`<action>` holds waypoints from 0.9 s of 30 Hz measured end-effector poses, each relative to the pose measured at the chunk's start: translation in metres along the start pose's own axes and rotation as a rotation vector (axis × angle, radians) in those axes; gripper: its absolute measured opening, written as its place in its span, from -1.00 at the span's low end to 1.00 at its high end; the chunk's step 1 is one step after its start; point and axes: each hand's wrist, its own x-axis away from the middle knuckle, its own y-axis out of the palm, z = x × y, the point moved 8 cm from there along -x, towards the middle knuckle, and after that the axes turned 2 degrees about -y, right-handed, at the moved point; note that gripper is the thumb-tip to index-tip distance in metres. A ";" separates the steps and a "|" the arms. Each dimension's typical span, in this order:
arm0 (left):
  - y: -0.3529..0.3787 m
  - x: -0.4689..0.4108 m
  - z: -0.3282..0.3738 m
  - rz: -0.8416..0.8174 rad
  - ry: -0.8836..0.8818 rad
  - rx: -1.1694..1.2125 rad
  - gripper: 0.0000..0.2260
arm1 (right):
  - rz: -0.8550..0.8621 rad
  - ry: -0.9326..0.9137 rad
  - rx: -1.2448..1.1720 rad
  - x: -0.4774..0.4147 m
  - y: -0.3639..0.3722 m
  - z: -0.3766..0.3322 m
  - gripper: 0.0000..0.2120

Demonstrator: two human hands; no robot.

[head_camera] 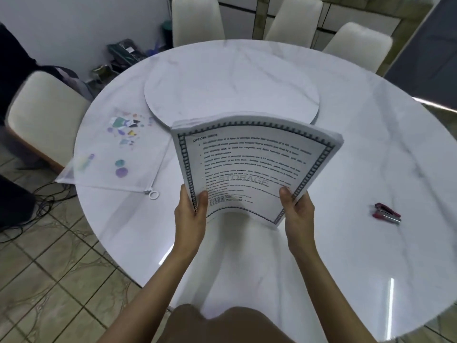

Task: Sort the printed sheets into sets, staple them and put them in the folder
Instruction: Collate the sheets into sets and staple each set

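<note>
Marble veining runs across the round desk (371, 157), which fills most of our view. Above its near half we hold the stack of printed sheets (249, 164), top page facing us and, as far as we can judge, not yet sorted or stapled. Our left hand (190, 214) pinches the near left corner and our right hand (298, 211) the near right one, thumbs on the printed face, fingers hidden beneath. The stack bows between the two grips and its far edge fans. That is the risk we see: held only at two corners, loose pages could slide out, scatter and lose their order. Squeezing harder could crease them.

The raised turntable (230, 92) sits at the desk's middle, its near rim just behind the stack, so it cuts into the room for laying out sets. The clear patterned folder (116, 154) lies to the left with one corner overhanging the desk's edge, and a nudge might tip it off. We cannot tell whether its zip is closed; the ring pull (153, 194) lies near our left hand. The stapler (387, 213) lies well apart on the right, with nothing between.
</note>
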 end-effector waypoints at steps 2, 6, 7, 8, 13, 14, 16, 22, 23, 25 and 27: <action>0.001 0.001 -0.005 -0.003 -0.022 -0.003 -0.85 | -0.020 0.027 0.025 0.001 0.000 0.004 -0.83; 0.002 -0.005 -0.005 -0.015 -0.007 -0.018 -0.83 | -0.047 0.032 0.128 -0.001 -0.001 0.007 -0.84; 0.001 -0.007 -0.004 -0.019 0.000 -0.035 -0.85 | -0.041 0.018 0.162 -0.002 -0.001 0.006 -0.85; 0.001 -0.009 -0.002 -0.019 0.008 -0.056 -0.87 | -0.033 0.000 0.198 -0.003 -0.001 0.004 -0.86; -0.007 -0.018 -0.003 0.000 -0.016 -0.150 -0.93 | -0.030 -0.009 0.244 -0.013 -0.002 0.009 -0.89; -0.007 -0.020 -0.008 -0.012 -0.048 -0.173 -0.92 | -0.047 0.023 0.250 -0.015 -0.001 0.015 -0.89; -0.007 -0.023 -0.022 -0.045 -0.132 -0.234 -0.88 | -0.081 0.098 0.294 -0.017 0.001 0.031 -0.89; -0.009 -0.013 -0.076 -0.147 -0.425 -0.284 -0.71 | -0.112 0.282 0.449 -0.010 -0.004 0.077 -0.77; -0.010 -0.012 -0.082 -0.157 -0.449 -0.293 -0.71 | -0.107 0.302 0.478 -0.009 -0.006 0.083 -0.79; -0.012 -0.010 -0.089 -0.163 -0.476 -0.309 -0.71 | -0.101 0.337 0.526 -0.007 -0.011 0.092 -0.82; -0.014 -0.011 -0.091 -0.152 -0.472 -0.325 -0.71 | -0.137 0.363 0.574 -0.007 -0.015 0.097 -0.83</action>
